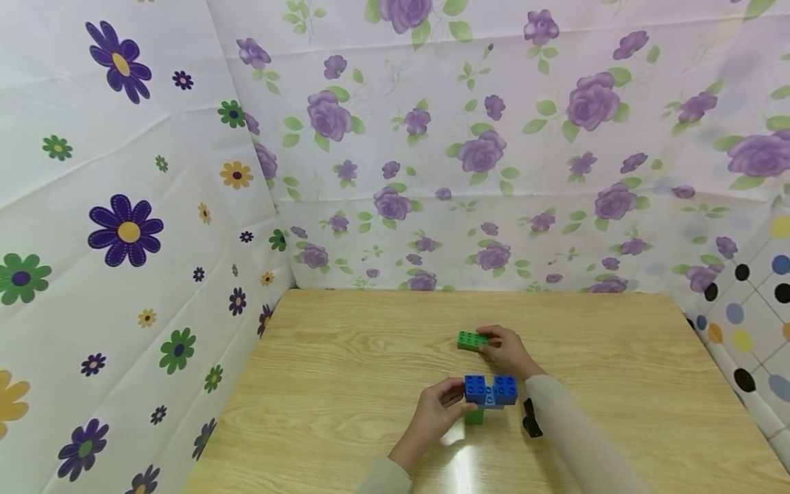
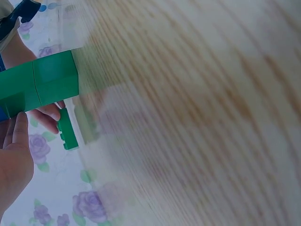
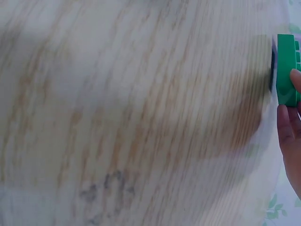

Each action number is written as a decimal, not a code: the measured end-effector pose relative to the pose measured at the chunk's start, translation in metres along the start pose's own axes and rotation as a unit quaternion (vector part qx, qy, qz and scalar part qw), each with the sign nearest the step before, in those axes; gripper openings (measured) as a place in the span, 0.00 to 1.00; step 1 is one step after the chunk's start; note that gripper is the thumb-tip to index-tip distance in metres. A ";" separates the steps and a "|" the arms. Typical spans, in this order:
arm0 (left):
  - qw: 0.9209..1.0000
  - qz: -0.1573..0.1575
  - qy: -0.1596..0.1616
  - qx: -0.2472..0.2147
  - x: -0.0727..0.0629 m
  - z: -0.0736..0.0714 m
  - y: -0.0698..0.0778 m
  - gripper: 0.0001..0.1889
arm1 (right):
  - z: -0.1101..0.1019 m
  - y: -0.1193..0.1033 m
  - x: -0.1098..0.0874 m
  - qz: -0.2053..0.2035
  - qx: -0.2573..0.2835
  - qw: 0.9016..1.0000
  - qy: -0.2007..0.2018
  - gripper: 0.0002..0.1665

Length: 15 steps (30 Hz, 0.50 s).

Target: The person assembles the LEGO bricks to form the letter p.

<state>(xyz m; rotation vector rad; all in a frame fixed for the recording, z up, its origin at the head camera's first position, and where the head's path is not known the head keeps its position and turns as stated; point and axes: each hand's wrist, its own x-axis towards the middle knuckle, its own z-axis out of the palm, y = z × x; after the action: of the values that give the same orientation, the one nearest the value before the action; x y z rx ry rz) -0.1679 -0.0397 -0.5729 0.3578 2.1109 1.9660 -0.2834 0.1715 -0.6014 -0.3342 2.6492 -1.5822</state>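
Note:
My left hand [image 1: 432,415] grips the left side of a toy-brick build [image 1: 489,395], its thumb low near the green part. Two dark blue bricks sit apart on top of a light blue brick, with a green column [image 2: 51,77] of two bricks beneath. Beyond the build, my right hand [image 1: 507,353] pinches the right end of a green building brick [image 1: 470,340], studs facing up. In the right wrist view, thumb and fingers hold one end of that brick [image 3: 286,70], close over the table.
The wooden table [image 1: 345,370] carries the work. A purple-flowered cloth [image 1: 432,151] hangs behind its far edge, a daisy-patterned one [image 1: 185,274] at left and a dotted one [image 1: 747,322] at right. A small black device [image 1: 532,420] shows beside the right sleeve.

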 end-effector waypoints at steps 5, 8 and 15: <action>1.000 0.009 0.001 0.003 0.000 0.000 -0.001 0.19 | -0.008 -0.002 -0.002 -0.025 0.002 1.000 0.001 0.21; 1.000 0.013 0.000 0.002 0.000 0.000 -0.002 0.19 | -0.014 -0.001 -0.004 -0.032 0.001 0.999 0.003 0.21; 1.000 0.019 -0.004 -0.001 0.000 0.000 -0.004 0.19 | -0.028 -0.001 -0.012 -0.031 -0.006 0.999 0.004 0.19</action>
<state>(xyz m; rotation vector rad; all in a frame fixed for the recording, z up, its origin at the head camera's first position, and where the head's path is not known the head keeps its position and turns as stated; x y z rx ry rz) -0.1680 -0.0403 -0.5765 0.4065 2.1129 1.9830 -0.2758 0.1976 -0.5876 -0.4157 2.6807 -1.5904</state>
